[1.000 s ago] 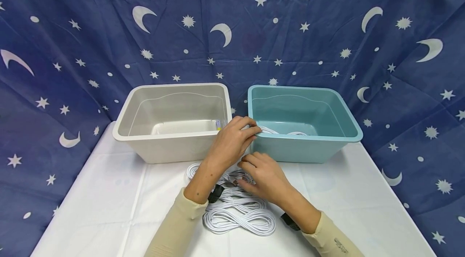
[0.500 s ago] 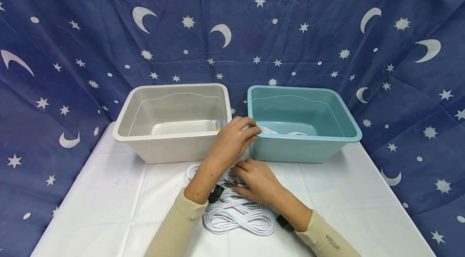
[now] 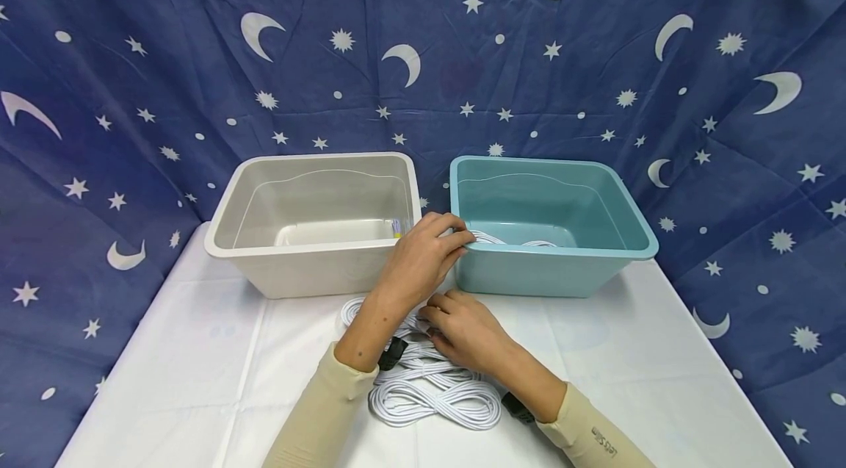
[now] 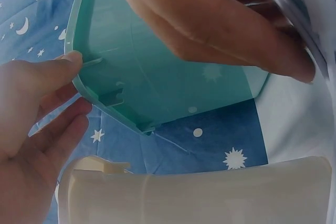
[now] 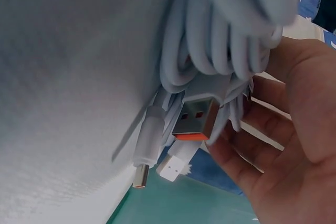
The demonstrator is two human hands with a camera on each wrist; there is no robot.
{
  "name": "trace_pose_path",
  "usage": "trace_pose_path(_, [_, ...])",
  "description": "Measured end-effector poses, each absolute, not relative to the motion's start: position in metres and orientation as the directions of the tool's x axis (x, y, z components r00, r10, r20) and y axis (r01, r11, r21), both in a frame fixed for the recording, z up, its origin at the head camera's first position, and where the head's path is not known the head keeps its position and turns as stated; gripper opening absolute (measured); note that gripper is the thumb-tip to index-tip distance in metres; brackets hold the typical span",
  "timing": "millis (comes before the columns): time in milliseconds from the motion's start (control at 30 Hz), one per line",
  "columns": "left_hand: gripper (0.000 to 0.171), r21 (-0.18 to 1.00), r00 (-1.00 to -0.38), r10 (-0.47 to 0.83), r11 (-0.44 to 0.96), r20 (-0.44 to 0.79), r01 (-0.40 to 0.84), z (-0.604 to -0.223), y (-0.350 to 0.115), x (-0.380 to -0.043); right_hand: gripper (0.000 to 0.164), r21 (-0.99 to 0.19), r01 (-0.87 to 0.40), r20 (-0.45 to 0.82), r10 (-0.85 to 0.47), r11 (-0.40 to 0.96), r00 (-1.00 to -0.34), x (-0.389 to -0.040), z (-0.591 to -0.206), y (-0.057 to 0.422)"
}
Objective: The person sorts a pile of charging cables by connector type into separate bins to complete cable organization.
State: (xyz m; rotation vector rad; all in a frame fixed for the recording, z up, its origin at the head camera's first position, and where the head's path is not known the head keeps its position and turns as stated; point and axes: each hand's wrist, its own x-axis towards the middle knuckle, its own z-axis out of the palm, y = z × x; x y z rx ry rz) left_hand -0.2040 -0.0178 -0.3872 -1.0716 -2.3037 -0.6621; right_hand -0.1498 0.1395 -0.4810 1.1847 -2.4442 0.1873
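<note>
My left hand point(image 3: 423, 255) grips the near left corner of the teal bin point(image 3: 548, 273); in the left wrist view the thumb lies over the rim and the fingers are outside it. My right hand point(image 3: 469, 332) is at the far end of a pile of coiled white USB cables point(image 3: 436, 402), fingers curled at a coil. In the right wrist view those fingers reach behind the coiled cable point(image 5: 210, 40). A flat USB plug point(image 5: 197, 124) with an orange inner edge hangs beneath it, beside a slim plug point(image 5: 148, 140) and another white plug point(image 5: 176, 165). The fingertips are partly hidden.
A beige bin point(image 3: 311, 266) stands left of the teal one, with a small purple-and-yellow item point(image 3: 396, 228) inside. White cables point(image 3: 489, 238) lie in the teal bin. Both bins stand on a white-covered table point(image 3: 198, 380) before a blue star-and-moon cloth point(image 3: 357, 108).
My right hand has moved slightly left and settled onto the cable coil; the plug that showed by its thumb is now covered. The left hand stays on the teal bin's rim.
</note>
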Motion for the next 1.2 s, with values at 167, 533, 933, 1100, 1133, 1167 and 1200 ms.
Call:
trace_pose_path(167, [0.017,0.217,-0.557,0.542,0.566,0.629,0.795,-0.387,-0.018,-0.204,0.027,0.069,-0.774,0.432,-0.718,0.629,-0.545,-0.15,-0.48,0.14])
trace_pose_path(533, [0.018,0.207,-0.556,0.542,0.572,0.63,0.794,-0.388,-0.018,-0.204,0.027,0.061,-0.746,0.397,-0.702,0.664,-0.592,-0.146,-0.473,0.14])
trace_pose_path(933, [0.018,0.207,-0.557,0.546,0.571,0.626,0.794,-0.387,-0.018,-0.204,0.033,0.038,-0.753,0.41,-0.697,0.657,-0.588,-0.143,-0.456,0.149])
trace_pose_path(1100, [0.019,0.206,-0.562,0.544,0.58,0.623,0.788,-0.387,-0.018,-0.204,0.04,0.062,-0.783,0.459,-0.714,0.619,-0.528,-0.143,-0.446,0.155])
trace_pose_path(1133, [0.019,0.208,-0.564,0.543,0.579,0.623,0.788,-0.388,-0.018,-0.204,0.041,0.067,-0.787,0.462,-0.718,0.613,-0.52,-0.143,-0.443,0.157])
trace_pose_path(1167, [0.019,0.209,-0.565,0.542,0.58,0.623,0.787,-0.387,-0.018,-0.204,0.042,0.07,-0.79,0.464,-0.72,0.61,-0.515,-0.142,-0.441,0.158])
trace_pose_path(1200, [0.019,0.212,-0.565,0.542,0.578,0.623,0.788,-0.387,-0.018,-0.204,0.043,0.074,-0.791,0.465,-0.722,0.608,-0.512,-0.142,-0.439,0.16])
